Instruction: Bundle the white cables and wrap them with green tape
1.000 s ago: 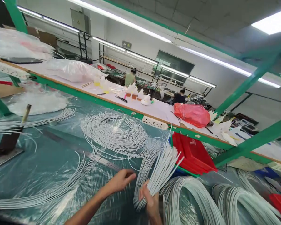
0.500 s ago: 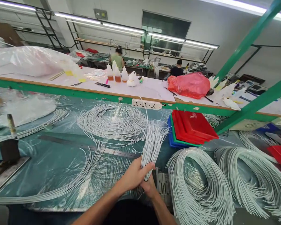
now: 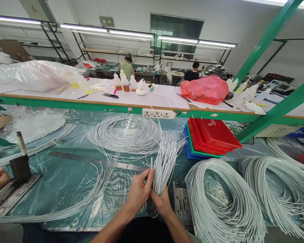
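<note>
Many white wires [image 3: 165,163] bunched together, gripped low in curled right hand [image 3: 163,201]; single wire end [image 3: 152,162] pinched by left hand [image 3: 138,189], thumb to forefinger; coil [image 3: 126,147] behind.

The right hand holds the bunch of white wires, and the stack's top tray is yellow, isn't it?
Not quite: the stack's top tray is red, as the head view shows. The right hand does hold the bunch of white wires.
</note>
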Demonstrator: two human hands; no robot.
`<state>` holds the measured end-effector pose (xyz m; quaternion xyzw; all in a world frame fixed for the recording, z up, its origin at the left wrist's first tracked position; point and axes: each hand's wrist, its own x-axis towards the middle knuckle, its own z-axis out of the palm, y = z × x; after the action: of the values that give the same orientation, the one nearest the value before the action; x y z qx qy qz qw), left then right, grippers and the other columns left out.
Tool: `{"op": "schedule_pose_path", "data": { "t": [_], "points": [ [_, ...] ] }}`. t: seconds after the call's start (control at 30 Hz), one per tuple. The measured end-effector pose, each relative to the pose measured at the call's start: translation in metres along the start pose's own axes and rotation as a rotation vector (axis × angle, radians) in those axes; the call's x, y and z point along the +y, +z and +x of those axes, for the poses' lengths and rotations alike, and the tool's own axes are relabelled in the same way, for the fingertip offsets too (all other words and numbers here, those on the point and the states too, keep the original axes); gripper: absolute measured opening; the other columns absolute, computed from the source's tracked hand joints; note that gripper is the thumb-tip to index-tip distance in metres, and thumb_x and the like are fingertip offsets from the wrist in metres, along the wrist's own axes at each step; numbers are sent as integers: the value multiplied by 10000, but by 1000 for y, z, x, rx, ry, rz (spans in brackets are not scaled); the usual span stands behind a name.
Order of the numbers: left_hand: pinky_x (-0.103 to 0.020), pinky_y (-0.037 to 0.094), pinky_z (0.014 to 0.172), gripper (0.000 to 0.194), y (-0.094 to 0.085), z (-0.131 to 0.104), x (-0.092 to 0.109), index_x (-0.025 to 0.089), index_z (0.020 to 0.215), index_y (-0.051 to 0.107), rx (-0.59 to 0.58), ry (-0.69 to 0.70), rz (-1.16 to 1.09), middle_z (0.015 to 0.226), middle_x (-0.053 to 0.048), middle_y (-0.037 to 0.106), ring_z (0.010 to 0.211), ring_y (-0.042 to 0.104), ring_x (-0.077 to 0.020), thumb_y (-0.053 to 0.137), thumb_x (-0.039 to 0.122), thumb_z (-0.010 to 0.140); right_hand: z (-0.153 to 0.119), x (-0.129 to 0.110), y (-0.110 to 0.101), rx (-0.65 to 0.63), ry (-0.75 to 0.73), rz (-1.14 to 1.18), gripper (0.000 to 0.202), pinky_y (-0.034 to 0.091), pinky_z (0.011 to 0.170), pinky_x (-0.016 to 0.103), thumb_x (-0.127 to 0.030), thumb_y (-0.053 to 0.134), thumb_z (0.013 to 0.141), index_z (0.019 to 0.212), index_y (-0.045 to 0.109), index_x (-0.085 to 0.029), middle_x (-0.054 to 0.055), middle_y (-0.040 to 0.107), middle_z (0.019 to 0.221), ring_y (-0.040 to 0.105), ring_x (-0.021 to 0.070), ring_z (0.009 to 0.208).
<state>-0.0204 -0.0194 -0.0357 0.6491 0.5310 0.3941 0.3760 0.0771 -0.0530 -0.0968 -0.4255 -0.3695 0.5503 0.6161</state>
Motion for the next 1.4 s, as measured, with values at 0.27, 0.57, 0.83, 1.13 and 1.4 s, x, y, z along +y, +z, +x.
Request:
{"op": "schedule_pose_path", "data": {
  "t": [0.27,0.57,0.83,1.13,1.4],
  "points": [
    [-231,333,511,474,-6,-2,-5,181,605,552,21,-118,-117,541,8,486,533,439,-128,522,554,895,-7,8,2,13,60,26,370,583,869,443,-484,778,764,949,750,-165,92,710,767,688,326,978],
    [-230,402,484,402,-4,-9,-10,176,879,683,111,-166,-270,718,-44,659,555,540,-152,546,554,889,-8,19,-6,36,50,23,540,523,980,453,-502,742,812,1220,667,-157,115,724,1054,664,291,1068],
    [-217,400,455,355,-8,-10,-20,198,819,634,40,-175,-111,797,-32,699,510,567,-125,504,511,926,-7,12,5,96,92,86,468,544,945,454,-459,767,793,1133,725,-139,118,744,1028,695,286,962],
    [-244,475,527,460,-20,-4,-15,148,742,615,-27,-301,-610,675,-31,618,576,564,-139,666,603,789,-4,16,-2,220,88,67,368,580,794,396,-467,778,769,939,751,-141,103,758,922,710,280,848],
    [-161,162,400,479,-27,-1,-22,172,760,511,57,-430,-900,542,120,224,435,152,-31,758,580,722,-1,-5,-13,-17,109,78,303,577,692,382,-480,741,815,748,699,-188,24,658,576,647,225,552]
  ]
}}
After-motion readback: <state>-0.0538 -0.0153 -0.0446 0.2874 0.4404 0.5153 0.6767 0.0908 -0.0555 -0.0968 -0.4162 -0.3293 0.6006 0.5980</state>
